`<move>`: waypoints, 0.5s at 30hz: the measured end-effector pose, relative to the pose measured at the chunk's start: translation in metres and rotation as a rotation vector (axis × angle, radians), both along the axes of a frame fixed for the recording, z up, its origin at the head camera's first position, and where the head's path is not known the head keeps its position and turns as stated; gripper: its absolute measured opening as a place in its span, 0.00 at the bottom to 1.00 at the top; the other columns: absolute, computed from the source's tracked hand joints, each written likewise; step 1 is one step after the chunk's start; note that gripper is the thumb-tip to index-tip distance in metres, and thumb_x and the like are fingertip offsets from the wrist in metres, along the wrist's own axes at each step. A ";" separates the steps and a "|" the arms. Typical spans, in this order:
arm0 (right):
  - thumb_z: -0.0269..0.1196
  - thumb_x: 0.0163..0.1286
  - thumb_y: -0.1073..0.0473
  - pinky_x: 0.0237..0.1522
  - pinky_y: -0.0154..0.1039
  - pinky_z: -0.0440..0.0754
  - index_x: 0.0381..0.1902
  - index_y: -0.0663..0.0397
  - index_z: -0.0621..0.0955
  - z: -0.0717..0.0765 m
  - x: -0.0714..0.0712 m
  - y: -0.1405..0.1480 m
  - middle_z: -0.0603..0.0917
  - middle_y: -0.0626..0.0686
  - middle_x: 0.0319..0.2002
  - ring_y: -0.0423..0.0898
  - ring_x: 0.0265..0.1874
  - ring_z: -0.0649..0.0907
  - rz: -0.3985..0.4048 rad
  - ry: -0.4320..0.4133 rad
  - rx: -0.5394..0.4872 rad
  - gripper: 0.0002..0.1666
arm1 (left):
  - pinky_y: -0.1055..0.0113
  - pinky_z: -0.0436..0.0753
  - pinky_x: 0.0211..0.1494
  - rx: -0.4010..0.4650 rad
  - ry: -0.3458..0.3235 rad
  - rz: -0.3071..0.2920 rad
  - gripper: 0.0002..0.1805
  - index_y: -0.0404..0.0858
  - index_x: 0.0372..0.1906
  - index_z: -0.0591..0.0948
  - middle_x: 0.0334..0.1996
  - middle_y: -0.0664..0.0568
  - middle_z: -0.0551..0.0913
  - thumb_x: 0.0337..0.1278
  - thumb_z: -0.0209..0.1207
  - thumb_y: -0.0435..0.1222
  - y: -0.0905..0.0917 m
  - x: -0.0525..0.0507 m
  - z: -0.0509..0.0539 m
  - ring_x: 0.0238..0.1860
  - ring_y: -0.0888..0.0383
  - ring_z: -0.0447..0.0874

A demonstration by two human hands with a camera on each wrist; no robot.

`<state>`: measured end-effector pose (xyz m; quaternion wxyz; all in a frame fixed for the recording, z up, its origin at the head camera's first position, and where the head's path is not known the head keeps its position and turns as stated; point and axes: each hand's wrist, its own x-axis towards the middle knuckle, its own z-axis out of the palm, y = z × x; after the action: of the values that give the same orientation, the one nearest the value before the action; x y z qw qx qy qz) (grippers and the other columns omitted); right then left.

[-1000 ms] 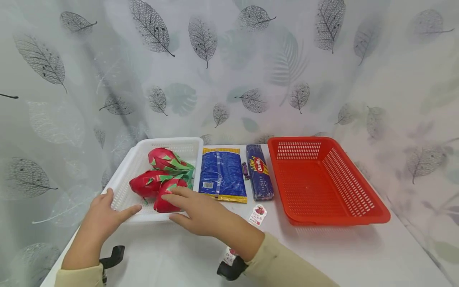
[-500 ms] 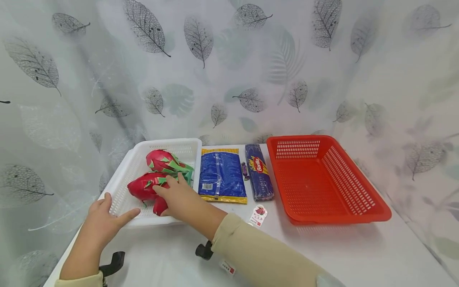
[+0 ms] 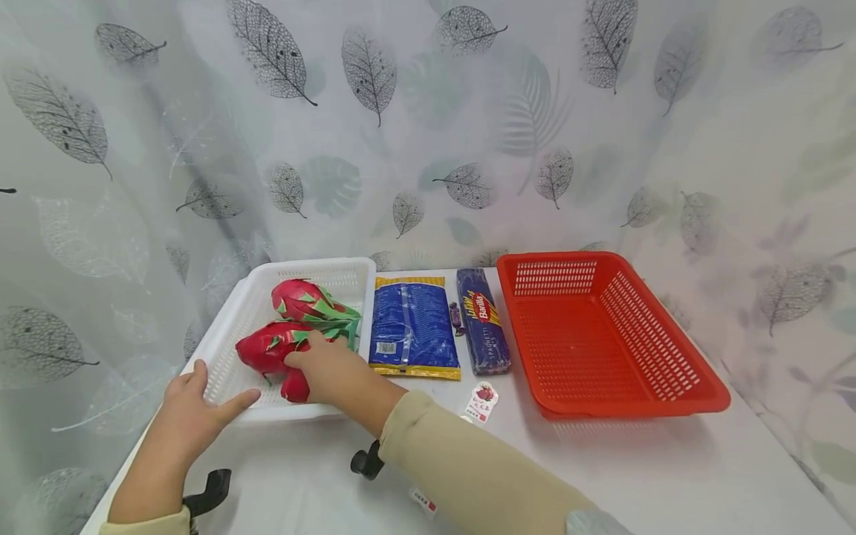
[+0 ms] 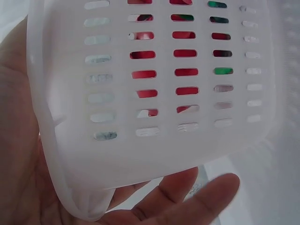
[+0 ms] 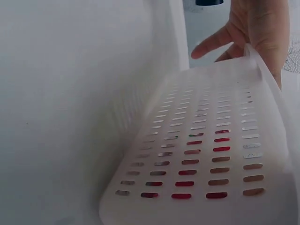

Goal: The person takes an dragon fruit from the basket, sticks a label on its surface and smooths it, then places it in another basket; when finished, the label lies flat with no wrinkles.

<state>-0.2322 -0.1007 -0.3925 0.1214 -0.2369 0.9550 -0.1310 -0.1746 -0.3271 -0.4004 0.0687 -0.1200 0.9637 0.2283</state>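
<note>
Three red dragon fruits with green leaf tips lie in a white perforated basket (image 3: 284, 413) at the left of the table. My right hand (image 3: 337, 377) reaches over the front rim and grips the nearest dragon fruit (image 3: 295, 387); its fingertips and most of that fruit are hidden. Behind it are a second dragon fruit (image 3: 267, 349) and a third dragon fruit (image 3: 301, 299). My left hand (image 3: 190, 412) rests spread at the basket's front left corner. In the left wrist view its fingers (image 4: 173, 192) show past the basket's corner. Red fruit shows through the slots of the basket wall (image 5: 187, 140).
Right of the white basket lie a blue and yellow packet (image 3: 413, 319), a small purple wrapped candy (image 3: 456, 318) and a Barilla spaghetti pack (image 3: 483, 323). A red basket (image 3: 625, 407) stands at the right. Paper tags (image 3: 481, 401) lie near the middle.
My right hand has moved left and farther over the nearest dragon fruit, closing its fingers round it. My left hand stays at the basket corner. The view has shifted slightly.
</note>
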 end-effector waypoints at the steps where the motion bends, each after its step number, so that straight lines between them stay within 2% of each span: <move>1: 0.82 0.56 0.44 0.49 0.48 0.93 0.74 0.10 0.73 0.000 0.000 0.000 0.68 0.44 0.78 0.59 0.77 0.71 -0.001 0.004 -0.006 0.50 | 0.23 0.75 0.65 -0.001 -0.004 -0.003 0.74 0.24 0.81 0.31 0.75 0.12 0.43 0.61 0.60 0.72 0.000 0.000 0.000 0.68 0.17 0.59; 9: 0.81 0.57 0.39 0.54 0.48 0.92 0.73 0.13 0.75 -0.003 0.001 -0.001 0.70 0.40 0.77 0.56 0.78 0.70 0.011 0.084 -0.033 0.47 | 0.27 0.81 0.59 0.016 -0.012 0.010 0.74 0.24 0.81 0.32 0.73 0.11 0.46 0.60 0.61 0.72 0.000 0.003 0.001 0.63 0.18 0.63; 15: 0.79 0.57 0.33 0.52 0.45 0.92 0.75 0.12 0.71 -0.004 0.005 0.004 0.70 0.38 0.76 0.51 0.75 0.72 -0.015 0.165 -0.083 0.49 | 0.29 0.83 0.56 0.013 0.017 0.025 0.74 0.25 0.82 0.33 0.73 0.12 0.46 0.60 0.62 0.71 0.001 0.000 0.000 0.64 0.17 0.63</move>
<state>-0.2272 -0.0971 -0.3965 0.0315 -0.2447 0.9571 -0.1516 -0.1745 -0.3256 -0.4000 0.0585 -0.1298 0.9612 0.2364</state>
